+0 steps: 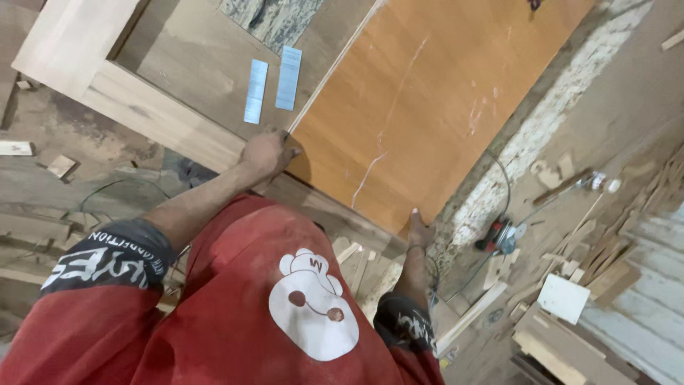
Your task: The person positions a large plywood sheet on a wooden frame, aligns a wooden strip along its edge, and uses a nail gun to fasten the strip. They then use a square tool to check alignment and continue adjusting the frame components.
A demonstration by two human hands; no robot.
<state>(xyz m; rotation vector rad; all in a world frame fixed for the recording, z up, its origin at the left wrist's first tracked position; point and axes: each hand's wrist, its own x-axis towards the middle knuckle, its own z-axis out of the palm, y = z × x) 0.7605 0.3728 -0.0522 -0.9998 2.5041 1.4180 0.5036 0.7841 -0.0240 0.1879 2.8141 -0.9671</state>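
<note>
Two bare hands gripped an orange board (434,100) from above, seen past a red shirt (235,314) with a white cartoon print and dark printed sleeves. Nearest, the right hand (420,232) was closed on the board's near corner, fingers wrapped over the edge, arm reaching straight out from the sleeve. Further along the same edge, the left hand (267,151) was clamped on the board's other near corner, thumb on top, just where the orange face met the pale wooden frame (107,78) underneath. The board itself lay flat and slanted across the view, its surface marked by pale scratches, resting partly over the frame and a brown panel (185,60) set inside it. Just beyond the left hand, two thin silvery strips (272,85) lay side by side on that panel, close together but not touching the board. Below the board's near edge, short wood offcuts (356,260) were scattered on the floor. To the right, well apart from the hands, a red power tool (499,237) sat on the dusty floor with its cord (499,182) looping back toward the board. Beyond it lay a heap of scrap planks (591,278), with one white square piece (563,298) on top. No container showed anywhere in view.
</note>
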